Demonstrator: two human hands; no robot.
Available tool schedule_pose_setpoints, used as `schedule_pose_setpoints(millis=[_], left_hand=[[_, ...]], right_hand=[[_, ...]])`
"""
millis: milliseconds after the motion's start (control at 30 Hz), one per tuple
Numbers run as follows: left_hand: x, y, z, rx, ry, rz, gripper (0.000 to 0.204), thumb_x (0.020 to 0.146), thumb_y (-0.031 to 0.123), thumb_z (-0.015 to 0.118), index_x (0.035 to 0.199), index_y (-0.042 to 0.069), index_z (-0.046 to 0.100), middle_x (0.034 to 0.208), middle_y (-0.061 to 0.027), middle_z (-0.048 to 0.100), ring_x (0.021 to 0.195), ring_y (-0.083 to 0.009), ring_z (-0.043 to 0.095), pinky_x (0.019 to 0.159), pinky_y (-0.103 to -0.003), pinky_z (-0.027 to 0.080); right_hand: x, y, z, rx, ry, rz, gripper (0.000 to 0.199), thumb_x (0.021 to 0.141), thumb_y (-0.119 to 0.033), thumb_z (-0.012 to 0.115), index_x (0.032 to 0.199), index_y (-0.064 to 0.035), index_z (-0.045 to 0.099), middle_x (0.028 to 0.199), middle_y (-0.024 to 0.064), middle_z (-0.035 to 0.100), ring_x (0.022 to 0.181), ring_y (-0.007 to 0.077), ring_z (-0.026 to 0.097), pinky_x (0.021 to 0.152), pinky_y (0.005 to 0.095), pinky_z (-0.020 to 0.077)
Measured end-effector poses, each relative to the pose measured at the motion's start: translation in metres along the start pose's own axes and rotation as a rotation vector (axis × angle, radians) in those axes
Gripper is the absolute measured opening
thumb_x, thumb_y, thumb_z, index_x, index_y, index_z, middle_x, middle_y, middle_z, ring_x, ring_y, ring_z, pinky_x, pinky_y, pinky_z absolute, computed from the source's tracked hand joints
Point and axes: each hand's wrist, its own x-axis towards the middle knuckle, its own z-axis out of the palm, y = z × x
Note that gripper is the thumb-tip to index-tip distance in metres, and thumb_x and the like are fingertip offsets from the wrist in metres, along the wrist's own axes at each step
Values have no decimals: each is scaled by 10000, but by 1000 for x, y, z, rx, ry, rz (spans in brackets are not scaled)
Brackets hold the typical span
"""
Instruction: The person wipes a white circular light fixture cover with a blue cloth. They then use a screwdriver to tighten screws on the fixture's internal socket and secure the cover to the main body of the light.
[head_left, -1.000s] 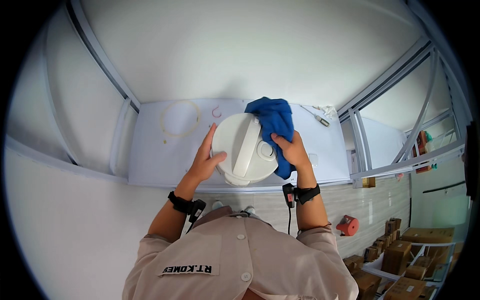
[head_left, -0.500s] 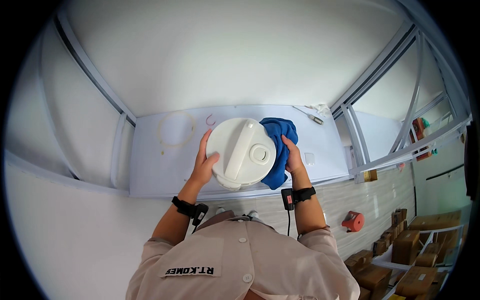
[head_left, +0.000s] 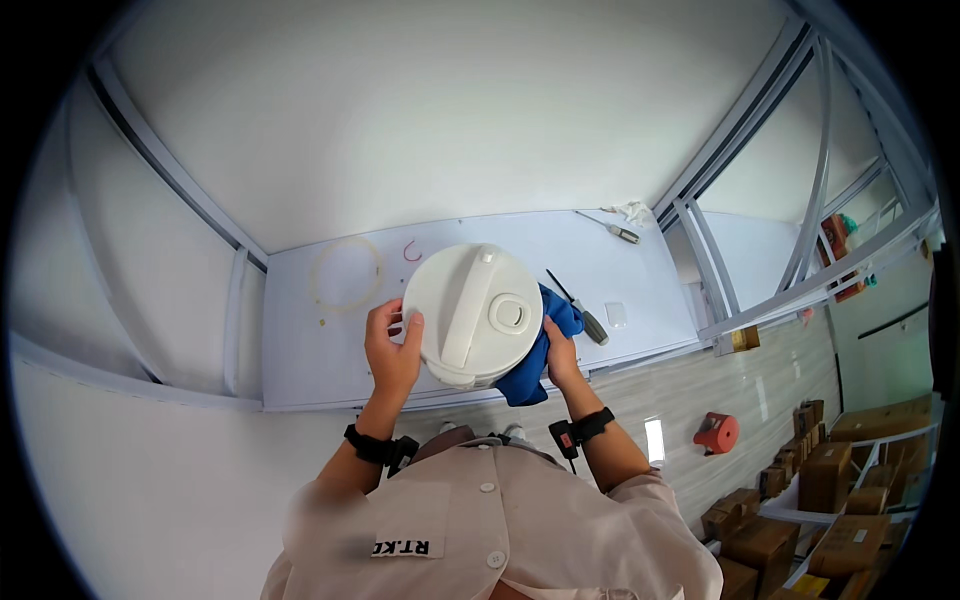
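A round white rice cooker [head_left: 450, 290] with a bar handle and a vent on its lid is in front of me, over the near part of the white table. My left hand [head_left: 392, 350] grips its left side, thumb by the rim of the lid. At its right side, my right hand [head_left: 560, 352] holds a bunched blue cloth [head_left: 525, 380] against the cooker wall. The cooker's underside and part of the cloth are hidden from view. Just right of the cloth lies a dark-handled screwdriver [head_left: 592, 325].
On the white table [head_left: 650, 300] lie a pale ring [head_left: 380, 270], a pink hook-shaped piece [head_left: 408, 251], a second screwdriver [head_left: 622, 234], a crumpled white cloth [head_left: 632, 211] and a small white square [head_left: 615, 315]. Frame posts stand at both sides. A red stool [head_left: 717, 433] and cardboard boxes [head_left: 755, 550] are on the floor at right.
The cooker has shifted slightly left and toward me. My right hand and the blue cloth have moved left and nearer along its side, bringing the dark-handled screwdriver into sight.
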Motion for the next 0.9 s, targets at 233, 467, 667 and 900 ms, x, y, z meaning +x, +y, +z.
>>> schedule_pose_setpoints(millis=[233,467,667,900], left_hand=[[-18,3,-4,-42,-127,127,709,988,186,767,1583,-8,432,1502,-163,522,1373,-269,567,1157,-431,471],[-23,9,-1,-230,-231,69,843,1008,168,676,1695,-15,223,1617,-209,383,1492,-324,417,1249,-465,350],[-11,10,-3,-397,-276,-125,771,992,2,509,1707,3,220,1669,-196,384,1511,-291,418,1253,-412,340],[7,12,-6,-422,-347,-135,783,972,-16,473,1715,25,232,1687,-178,390,1521,-277,418,1262,-397,327]], right_hand=[[-18,-42,18,167,1,-129,539,1042,-240,714,1486,25,561,1453,155,652,1307,263,633,1139,413,492],[-42,-70,31,-239,-214,-428,581,974,-194,795,1450,51,568,1407,160,656,1277,276,621,1127,408,461],[-54,-111,56,-707,-377,-836,674,860,-272,867,1385,46,589,1315,236,670,1239,425,644,1101,465,484],[-8,-119,62,-293,-334,-225,516,965,-217,801,1394,25,649,1323,138,725,1195,262,684,1054,390,526]])
